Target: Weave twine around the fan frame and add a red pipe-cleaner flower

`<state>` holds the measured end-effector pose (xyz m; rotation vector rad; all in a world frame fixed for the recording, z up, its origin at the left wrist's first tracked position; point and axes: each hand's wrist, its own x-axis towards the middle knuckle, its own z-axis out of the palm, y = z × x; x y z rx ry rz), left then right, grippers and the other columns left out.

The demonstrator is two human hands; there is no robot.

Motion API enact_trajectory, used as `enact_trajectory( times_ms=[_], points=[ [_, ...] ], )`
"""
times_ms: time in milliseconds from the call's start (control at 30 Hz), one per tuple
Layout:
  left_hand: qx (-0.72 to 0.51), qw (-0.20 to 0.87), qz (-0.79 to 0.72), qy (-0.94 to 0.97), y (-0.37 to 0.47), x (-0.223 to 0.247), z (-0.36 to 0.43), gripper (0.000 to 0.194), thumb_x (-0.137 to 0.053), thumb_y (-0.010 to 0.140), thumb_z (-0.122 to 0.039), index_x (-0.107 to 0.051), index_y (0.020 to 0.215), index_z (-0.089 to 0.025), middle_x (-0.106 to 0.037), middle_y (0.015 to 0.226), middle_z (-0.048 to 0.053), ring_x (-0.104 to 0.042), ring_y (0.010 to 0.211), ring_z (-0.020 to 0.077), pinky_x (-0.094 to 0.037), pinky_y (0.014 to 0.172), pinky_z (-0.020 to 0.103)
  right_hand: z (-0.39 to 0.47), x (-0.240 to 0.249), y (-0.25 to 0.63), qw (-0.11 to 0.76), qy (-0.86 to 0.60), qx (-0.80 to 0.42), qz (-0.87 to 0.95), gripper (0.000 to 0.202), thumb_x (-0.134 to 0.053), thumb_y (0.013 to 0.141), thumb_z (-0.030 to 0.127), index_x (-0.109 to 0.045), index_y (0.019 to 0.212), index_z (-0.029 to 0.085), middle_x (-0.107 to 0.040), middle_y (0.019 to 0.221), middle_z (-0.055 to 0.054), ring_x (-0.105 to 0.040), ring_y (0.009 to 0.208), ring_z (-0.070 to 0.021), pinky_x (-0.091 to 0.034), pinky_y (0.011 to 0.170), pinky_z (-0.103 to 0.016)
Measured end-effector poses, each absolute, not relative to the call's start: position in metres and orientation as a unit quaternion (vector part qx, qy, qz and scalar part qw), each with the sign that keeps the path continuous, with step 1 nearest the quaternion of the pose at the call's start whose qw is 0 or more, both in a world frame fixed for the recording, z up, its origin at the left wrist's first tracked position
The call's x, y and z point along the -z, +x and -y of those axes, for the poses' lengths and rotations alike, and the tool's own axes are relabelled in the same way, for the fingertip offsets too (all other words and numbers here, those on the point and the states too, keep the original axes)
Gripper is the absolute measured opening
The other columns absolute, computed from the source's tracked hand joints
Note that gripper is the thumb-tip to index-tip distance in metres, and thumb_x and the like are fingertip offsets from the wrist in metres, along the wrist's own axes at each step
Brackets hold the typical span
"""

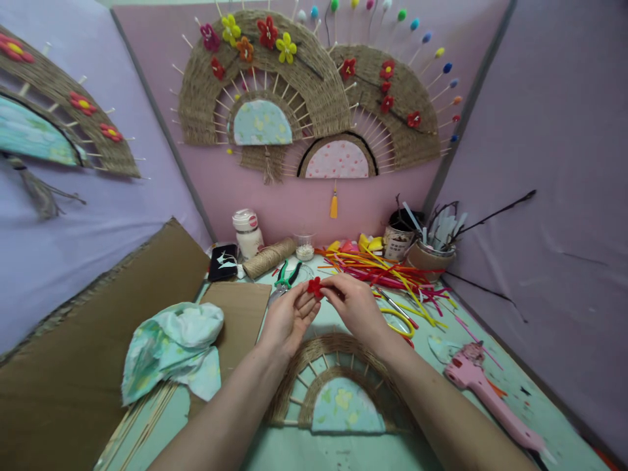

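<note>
Between the fingertips of both hands is a small red flower [314,287], held up above the table. My left hand [290,315], palm turned up, pinches it between thumb and fingers. From the other side my right hand [347,302] grips the flower's edge with bent fingers. Below my wrists a half-round fan of woven twine [314,350] lies flat on the table, its centre covered with light green floral cloth [346,405]. My right forearm hides part of the fan's right side.
A pink glue gun [490,396] lies at the right. Yellow-handled scissors [400,322] and many coloured fuzzy stems [392,271] are beyond my right hand. Green-handled pliers [284,278], a twine roll [269,257], cardboard [240,320] and crumpled cloth [169,347] are toward the left.
</note>
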<state>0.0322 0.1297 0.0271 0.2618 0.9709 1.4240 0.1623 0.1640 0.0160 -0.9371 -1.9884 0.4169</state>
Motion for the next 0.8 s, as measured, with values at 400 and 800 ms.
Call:
enact_trajectory(
  times_ms=[400,800],
  points=[
    [-0.616,0.653,-0.423,0.125,0.0331,-0.0339,-0.1266,0.011,-0.055,0.082,-0.011,-0.065,0.087,-0.011,-0.072,0.082,0.009,-0.068,0.074,0.0143,-0.053,0.074,0.026,-0.1654,-0.0152,0.1653,0.445,-0.375,-0.156,0.798,0.01,-0.057,0.083,0.015,-0.066,0.086,0.018,-0.069,0.085,-0.006,-0.063,0.078,-0.0176,-0.046,0.073,-0.027],
    [-0.662,0.625,-0.393,0.126,0.0397,-0.0268,-0.1264,0.012,-0.056,0.082,-0.014,-0.066,0.089,-0.011,-0.071,0.092,0.011,-0.067,0.085,0.0157,-0.051,0.08,0.026,-0.161,-0.0136,0.159,0.406,-0.44,-0.131,0.79,0.009,-0.063,0.081,0.025,-0.067,0.08,0.018,-0.07,0.078,-0.004,-0.063,0.072,-0.0176,-0.043,0.068,-0.027]
  ],
)
